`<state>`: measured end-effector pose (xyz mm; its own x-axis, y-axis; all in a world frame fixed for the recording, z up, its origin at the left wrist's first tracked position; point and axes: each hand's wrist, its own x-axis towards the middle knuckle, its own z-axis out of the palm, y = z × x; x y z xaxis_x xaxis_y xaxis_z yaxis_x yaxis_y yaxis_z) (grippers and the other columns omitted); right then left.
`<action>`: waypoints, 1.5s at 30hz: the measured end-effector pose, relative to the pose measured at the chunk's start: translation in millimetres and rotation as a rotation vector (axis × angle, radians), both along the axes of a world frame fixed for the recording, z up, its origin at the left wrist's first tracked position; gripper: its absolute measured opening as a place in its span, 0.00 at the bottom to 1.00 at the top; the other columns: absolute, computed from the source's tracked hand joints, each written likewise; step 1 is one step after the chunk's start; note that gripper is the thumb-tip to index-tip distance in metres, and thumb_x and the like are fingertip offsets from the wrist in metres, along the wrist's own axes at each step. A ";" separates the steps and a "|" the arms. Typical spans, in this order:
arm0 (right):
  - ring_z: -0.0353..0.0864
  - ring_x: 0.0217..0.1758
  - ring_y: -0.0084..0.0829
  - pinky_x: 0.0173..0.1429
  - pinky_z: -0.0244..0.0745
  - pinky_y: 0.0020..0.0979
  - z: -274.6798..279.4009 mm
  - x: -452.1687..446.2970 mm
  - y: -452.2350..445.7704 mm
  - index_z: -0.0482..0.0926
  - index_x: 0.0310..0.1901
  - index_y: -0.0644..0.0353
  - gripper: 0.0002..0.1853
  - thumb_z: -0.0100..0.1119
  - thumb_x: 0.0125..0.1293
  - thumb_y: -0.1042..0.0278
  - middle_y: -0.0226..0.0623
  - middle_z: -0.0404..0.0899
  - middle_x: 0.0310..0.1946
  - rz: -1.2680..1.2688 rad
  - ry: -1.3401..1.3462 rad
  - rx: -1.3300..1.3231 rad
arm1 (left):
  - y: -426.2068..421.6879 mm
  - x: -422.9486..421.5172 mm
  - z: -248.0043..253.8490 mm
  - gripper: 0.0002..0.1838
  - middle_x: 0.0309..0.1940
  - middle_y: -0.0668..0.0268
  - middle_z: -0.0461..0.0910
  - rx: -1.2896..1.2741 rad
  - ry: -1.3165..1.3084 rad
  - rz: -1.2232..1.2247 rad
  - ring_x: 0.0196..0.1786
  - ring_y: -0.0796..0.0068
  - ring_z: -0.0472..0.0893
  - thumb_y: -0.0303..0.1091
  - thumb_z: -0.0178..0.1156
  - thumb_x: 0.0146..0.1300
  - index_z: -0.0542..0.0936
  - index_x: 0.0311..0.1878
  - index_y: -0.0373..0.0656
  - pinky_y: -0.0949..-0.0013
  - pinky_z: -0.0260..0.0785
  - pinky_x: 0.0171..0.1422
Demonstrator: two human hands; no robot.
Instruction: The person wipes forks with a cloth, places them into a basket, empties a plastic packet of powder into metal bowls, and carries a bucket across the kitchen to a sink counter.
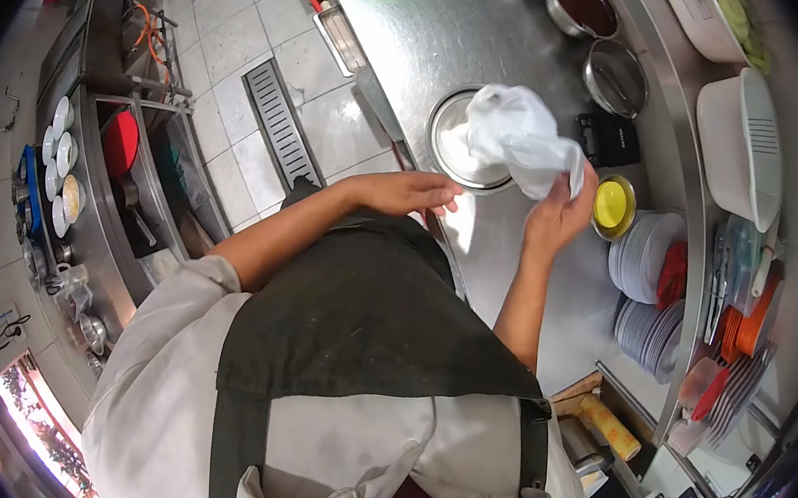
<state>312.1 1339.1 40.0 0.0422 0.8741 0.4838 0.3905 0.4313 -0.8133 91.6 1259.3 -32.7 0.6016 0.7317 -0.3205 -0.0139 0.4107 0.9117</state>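
My right hand (561, 215) grips the edge of a white, translucent plastic bag (518, 131). The bag hangs over a round metal dish (443, 138) on the steel counter (410, 34), covering part of it. White material shows inside the dish, but I cannot tell whether it is part of the bag or separate contents. My left hand (409, 192) is just below and left of the dish, fingers extended, with nothing in it.
Right of the dish are a black box (607, 139), a yellow-filled bowl (612, 205) and stacked plates (643, 258). Metal bowls (615, 78) stand farther back. A shelf at right holds a white tub (738, 142). A shelf with small bowls (64, 154) is at left.
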 end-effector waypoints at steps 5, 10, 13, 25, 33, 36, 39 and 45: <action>0.72 0.63 0.53 0.66 0.65 0.48 -65.4 5.7 -89.3 0.79 0.37 0.61 0.09 0.56 0.53 0.80 0.52 0.74 0.58 0.429 -0.326 0.050 | 7.9 40.2 -0.3 0.31 0.63 0.57 0.69 -0.576 -0.504 0.413 0.61 0.66 0.73 0.50 0.51 0.73 0.60 0.71 0.40 0.60 0.68 0.64; 0.75 0.57 0.54 0.63 0.69 0.43 -97.3 -12.0 -125.4 0.78 0.37 0.64 0.16 0.53 0.43 0.88 0.50 0.77 0.51 0.308 -0.096 -0.062 | 2.9 43.4 -17.6 0.22 0.60 0.58 0.70 -0.163 -0.072 0.547 0.54 0.74 0.76 0.25 0.53 0.63 0.70 0.61 0.36 0.67 0.72 0.56; 0.77 0.45 0.39 0.54 0.72 0.33 -122.7 -10.4 -111.1 0.74 0.42 0.68 0.14 0.48 0.52 0.83 0.45 0.76 0.38 0.009 0.161 -0.397 | -12.1 39.0 -30.5 0.18 0.56 0.55 0.73 0.179 0.104 0.487 0.50 0.69 0.78 0.21 0.49 0.59 0.77 0.53 0.33 0.69 0.70 0.54; 0.78 0.33 0.26 0.35 0.74 0.32 -103.9 -94.1 -168.3 0.82 0.39 0.61 0.11 0.59 0.63 0.63 0.33 0.81 0.30 0.473 0.856 -1.021 | -85.2 -14.7 2.5 0.29 0.53 0.51 0.75 0.880 0.512 0.480 0.52 0.62 0.77 0.39 0.56 0.71 0.61 0.67 0.32 0.67 0.70 0.56; 0.74 0.59 0.44 0.59 0.71 0.40 -71.3 -85.1 -350.1 0.73 0.54 0.54 0.23 0.68 0.59 0.60 0.44 0.71 0.59 -0.099 -0.243 -0.294 | -172.1 -27.9 -101.4 0.16 0.39 0.65 0.82 -0.321 -0.110 -0.072 0.40 0.70 0.81 0.42 0.55 0.64 0.78 0.48 0.42 0.69 0.75 0.42; 0.74 0.61 0.43 0.60 0.72 0.42 -94.4 -71.1 -404.2 0.73 0.55 0.54 0.22 0.67 0.60 0.63 0.45 0.74 0.57 -0.108 -0.243 -0.277 | -220.1 10.4 -79.4 0.18 0.49 0.64 0.80 -0.917 -0.116 -0.082 0.51 0.67 0.79 0.45 0.54 0.64 0.77 0.52 0.46 0.61 0.72 0.55; 0.80 0.53 0.45 0.57 0.75 0.40 -113.8 -37.3 -458.4 0.72 0.57 0.56 0.26 0.69 0.57 0.62 0.42 0.76 0.53 -0.185 0.474 -0.761 | -256.8 57.5 -45.0 0.23 0.57 0.62 0.74 -0.963 -0.078 -0.391 0.60 0.61 0.75 0.51 0.55 0.65 0.73 0.58 0.47 0.54 0.70 0.61; 0.83 0.41 0.37 0.38 0.81 0.40 -344.1 37.8 -651.9 0.68 0.61 0.67 0.33 0.63 0.53 0.66 0.48 0.78 0.48 -0.859 0.681 -1.097 | -276.5 100.1 -121.4 0.32 0.68 0.58 0.64 -0.712 0.383 -0.810 0.67 0.56 0.69 0.55 0.51 0.70 0.61 0.71 0.50 0.51 0.65 0.67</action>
